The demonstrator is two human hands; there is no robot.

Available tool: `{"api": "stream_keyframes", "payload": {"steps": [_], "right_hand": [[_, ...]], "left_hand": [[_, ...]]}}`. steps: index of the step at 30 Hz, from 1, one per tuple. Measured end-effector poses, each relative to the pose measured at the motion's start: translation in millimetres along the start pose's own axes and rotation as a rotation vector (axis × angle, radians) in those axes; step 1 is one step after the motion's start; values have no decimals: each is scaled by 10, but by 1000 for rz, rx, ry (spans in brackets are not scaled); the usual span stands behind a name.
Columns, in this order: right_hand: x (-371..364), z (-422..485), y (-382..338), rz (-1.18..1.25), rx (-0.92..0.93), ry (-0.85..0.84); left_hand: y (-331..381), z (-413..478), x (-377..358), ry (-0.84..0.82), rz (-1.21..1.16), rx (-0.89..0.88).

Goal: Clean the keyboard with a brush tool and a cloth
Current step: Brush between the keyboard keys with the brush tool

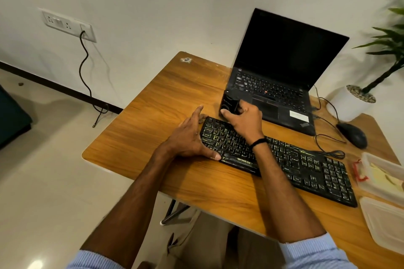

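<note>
Head view: looks down on a brown wood-grain table [164, 98] set against a white wall. Finds a long black keyboard [290, 161] with pale-lettered keys lying slantwise across it, left end farther, right end nearer. Shows the left hand [188, 140] spread wide at that left end — fingers straight by the far-left corner, thumb pressed flat against the near edge. Shows the right hand [244, 120], a black band at its wrist, stretched over the keys and curled round a small black block-shaped tool [229, 103]. Places that tool just beyond the keyboard's far edge, at the near-left corner of an open black laptop [286, 57] with a dark screen. Cannot tell whether it stands on the wood or is lifted, nor make out any brush end.

Farther right, picks out a black wired mouse [352, 135], its cable looping near the keyboard's far edge. At the right edge, a clear plastic tub [376, 159] holding something pale yellow — too blurred to call a cloth — with a red piece [359, 170] at its left side and a second clear plastic container [384, 220] nearer. Beyond the table on the right, a green plant in a white pot [345, 105]. On the left wall, a white socket plate [67, 24] with a black cable [84, 67] hanging to the floor.
</note>
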State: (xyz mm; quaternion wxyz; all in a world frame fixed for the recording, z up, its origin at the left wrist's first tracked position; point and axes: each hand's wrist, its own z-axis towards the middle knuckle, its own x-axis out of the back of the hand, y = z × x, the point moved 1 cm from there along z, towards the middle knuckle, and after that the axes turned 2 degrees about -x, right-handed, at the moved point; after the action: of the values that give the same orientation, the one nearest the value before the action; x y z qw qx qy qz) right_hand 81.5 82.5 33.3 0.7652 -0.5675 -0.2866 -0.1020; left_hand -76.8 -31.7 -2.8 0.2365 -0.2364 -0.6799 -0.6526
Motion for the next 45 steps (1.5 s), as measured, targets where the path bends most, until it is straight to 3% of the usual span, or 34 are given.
{"api": "stream_keyframes", "payload": {"steps": [2, 5, 8, 12, 17, 20, 22, 27, 30, 33, 36, 39, 43, 45], "right_hand": [[4, -14, 3, 28, 7, -60], [85, -14, 7, -52, -10, 1], [158, -34, 78, 35, -73, -54], [297, -61, 175, -58, -81, 29], [405, -115, 237, 137, -143, -19], [463, -117, 262, 65, -142, 41], [432, -157, 232, 157, -156, -28], [328, -189, 199, 21, -100, 97], [238, -196, 144, 67, -84, 39], [229, -203, 103, -31, -37, 136], [186, -199, 104, 43, -80, 50], [151, -187, 87, 2, -59, 120], [81, -155, 52, 64, -60, 8], [71, -133, 47, 14, -46, 59]], "left_hand": [[-1, -5, 3, 0, -1, 1], [-8, 7, 11, -2, -5, 4], [-29, 5, 1, -4, -5, 5], [-31, 11, -1, -6, 0, -5], [-31, 12, 6, -1, 0, -8], [-25, 14, 4, -1, 3, -5], [-21, 12, 3, 2, 7, -4], [-17, 12, -1, 2, 4, -5], [-34, 6, -2, 11, 11, -9], [-46, 19, -9, 6, 17, -12], [-61, 29, -15, 9, 19, -16], [-65, 35, -10, 1, 17, -13], [-65, 33, -21, 10, 29, -10], [-62, 35, -23, 10, 29, -15]]}}
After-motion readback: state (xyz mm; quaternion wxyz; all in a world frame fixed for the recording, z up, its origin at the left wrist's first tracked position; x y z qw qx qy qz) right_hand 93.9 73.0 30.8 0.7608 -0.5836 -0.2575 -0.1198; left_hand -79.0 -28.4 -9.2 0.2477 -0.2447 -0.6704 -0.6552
